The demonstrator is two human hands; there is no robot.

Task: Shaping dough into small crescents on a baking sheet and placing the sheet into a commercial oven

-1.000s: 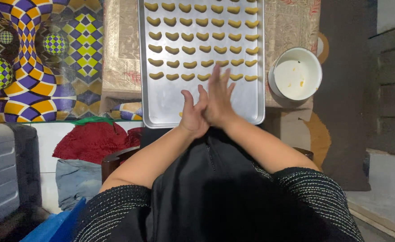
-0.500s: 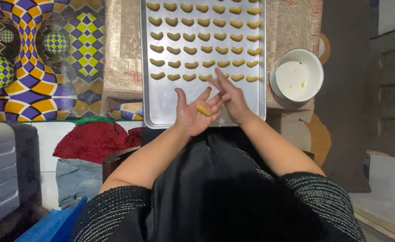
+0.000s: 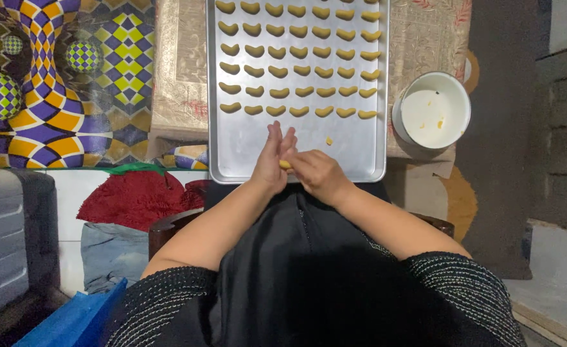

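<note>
I see no packages, labels or signs. My left hand (image 3: 272,157) stands edge-up with fingers straight and together; my right hand (image 3: 315,173) is curled narrow against it. Between them they pinch a small yellow dough piece (image 3: 285,164), only partly visible, over the near bare end of the metal baking tray (image 3: 245,151). The tray carries rows of crescent-shaped dough pieces (image 3: 299,71). A loose crumb (image 3: 328,141) lies near them. A white bowl (image 3: 432,110) stands right of the tray.
</note>
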